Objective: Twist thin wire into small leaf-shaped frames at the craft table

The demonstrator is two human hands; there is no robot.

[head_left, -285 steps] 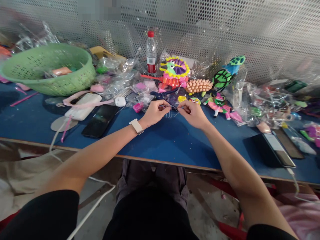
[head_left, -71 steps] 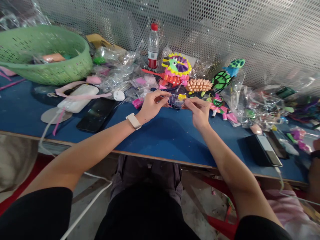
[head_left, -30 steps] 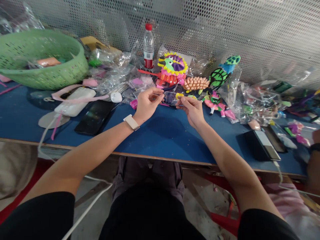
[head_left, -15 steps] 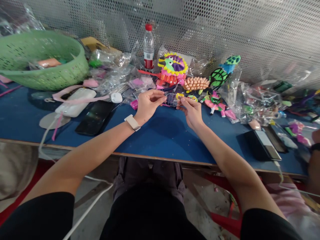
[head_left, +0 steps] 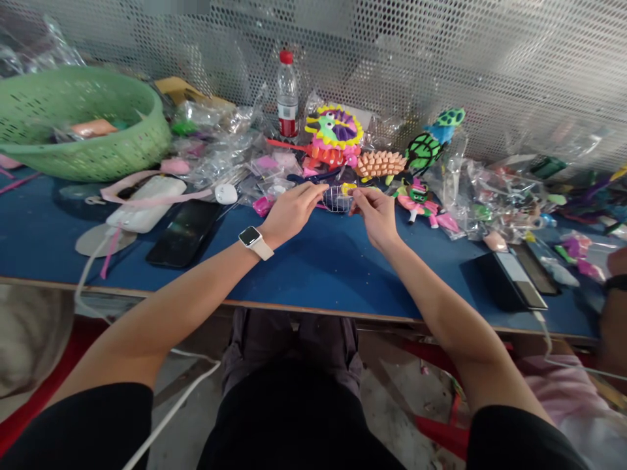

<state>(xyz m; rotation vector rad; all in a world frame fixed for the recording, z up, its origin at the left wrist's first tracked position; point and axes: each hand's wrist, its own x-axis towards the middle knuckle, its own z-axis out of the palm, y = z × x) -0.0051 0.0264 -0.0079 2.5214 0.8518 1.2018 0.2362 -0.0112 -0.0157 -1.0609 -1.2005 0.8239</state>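
Between my hands is a small rounded wire-like grid piece [head_left: 337,198] with thin white lines, held above the blue table. My left hand [head_left: 294,209], palm turned down and wearing a watch, has its fingers pinched together at the grid's left edge. My right hand [head_left: 376,214] is closed in a pinch at its right edge, close to a small yellow piece [head_left: 348,188]. Whether the yellow piece is fixed to the grid I cannot tell. Just behind are colourful clay figures: a spiky orange one [head_left: 381,164], a pink-and-green one [head_left: 418,198] and a yellow-frilled one [head_left: 337,128].
A green basket [head_left: 98,160] stands at the left, near a black phone [head_left: 183,234] and a white power bank [head_left: 147,203]. A red-capped bottle [head_left: 287,98] rises at the back. Clear plastic packets [head_left: 499,196] lie right, beyond a black device [head_left: 512,281]. Another person's arm shows far right.
My left wrist has rolled so that the watch face and the back of the hand now show. The grid piece is more visible between my hands. My right hand has barely moved.
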